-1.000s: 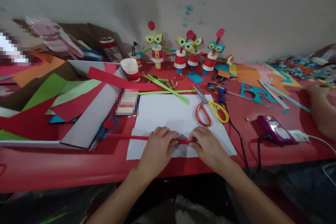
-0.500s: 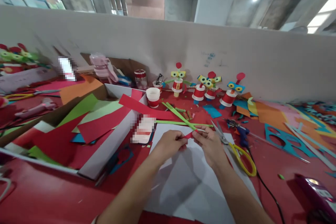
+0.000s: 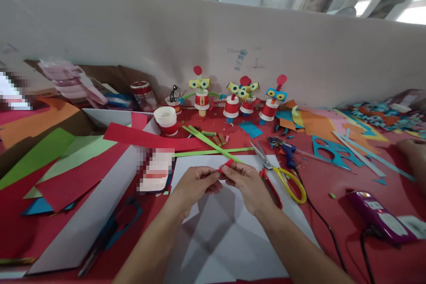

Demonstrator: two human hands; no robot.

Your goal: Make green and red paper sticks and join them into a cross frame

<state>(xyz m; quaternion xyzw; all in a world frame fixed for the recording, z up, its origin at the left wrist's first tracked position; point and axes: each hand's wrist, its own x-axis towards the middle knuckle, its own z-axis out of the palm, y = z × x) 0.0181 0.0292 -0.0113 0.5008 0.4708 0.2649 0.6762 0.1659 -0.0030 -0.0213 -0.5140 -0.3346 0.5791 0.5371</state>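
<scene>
My left hand [image 3: 197, 183] and my right hand [image 3: 245, 183] meet over the white paper sheet [image 3: 216, 239]. Between the fingertips of both is a small red paper strip [image 3: 227, 165], pinched and partly covered by the fingers. Just beyond it, a light green paper strip [image 3: 213, 141] lies slantwise across another green strip [image 3: 193, 153]; whether its near end touches my fingers I cannot tell. Yellow-handled scissors [image 3: 291, 184] lie with blades apart to the right of my right hand, near a red handle [image 3: 271, 191].
Left stands a box [image 3: 89, 213] of coloured paper. Stacked paper cups [image 3: 166, 120] and several cup figures [image 3: 202, 100] stand behind. A blue glue gun [image 3: 289, 155] trails its cord at right, near a purple device [image 3: 379, 217]. Another person's hand [image 3: 414, 155] shows at the right edge.
The view has turned right, so the scene sits further left. My hands have drawn closer together, and the red strip is tilted differently. Another person's hand has come into view at right.
</scene>
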